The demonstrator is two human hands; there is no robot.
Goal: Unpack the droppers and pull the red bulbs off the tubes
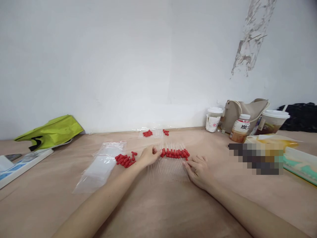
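A row of clear thin droppers with red rubber bulbs (174, 153) lies side by side in front of me, between both hands. Their transparent tubes (165, 170) spread toward me and away. My left hand (150, 155) is closed at the row's left end, fingertips against the leftmost bulb; what they pinch is hidden. At the right end, thumb and fingers of my right hand (198, 170) close on a red bulb at the near corner. Loose red rubber bulbs (125, 160) are heaped left of my left hand. Clear zip bags (102, 165) lie beside that heap.
Against the wall lie clear bags (158, 133) with red bulbs. A power strip (24, 165) and a lime-green bag (52, 132) are left. Right stand a paper cup (214, 119), a bottle (240, 129), a lidded cup (273, 122) and a grey handbag (229, 115).
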